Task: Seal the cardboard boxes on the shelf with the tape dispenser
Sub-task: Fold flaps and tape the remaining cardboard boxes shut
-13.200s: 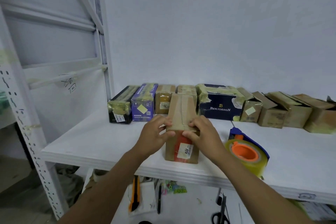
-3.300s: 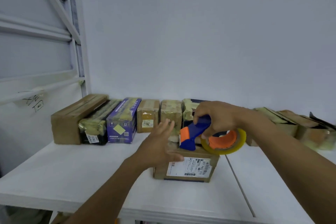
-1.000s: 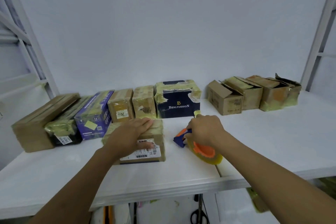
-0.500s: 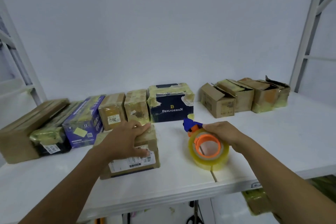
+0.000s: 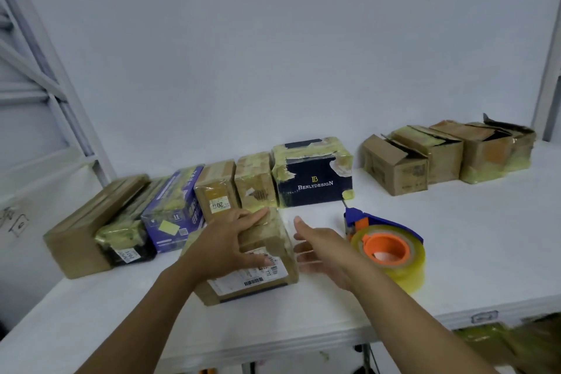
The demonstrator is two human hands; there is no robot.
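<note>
A small taped cardboard box (image 5: 267,270) with a white barcode label lies near the front of the white shelf (image 5: 455,252). My left hand (image 5: 224,246) grips its top and left side. My right hand (image 5: 321,252) hovers open just right of the box, fingers spread, holding nothing. The tape dispenser (image 5: 385,249), blue with an orange core and a clear yellowish roll, rests on the shelf right of my right hand, apart from it.
A row of taped boxes lines the back: a brown box (image 5: 88,228), a purple box (image 5: 176,206), a dark blue Benlydesign box (image 5: 312,176). Several brown boxes (image 5: 440,155) with loose flaps stand at back right. White rack posts (image 5: 549,70) flank the shelf.
My right hand has let go of the tape dispenser, which now rests on the shelf, and has moved left toward the box. My left hand stays on the box.
</note>
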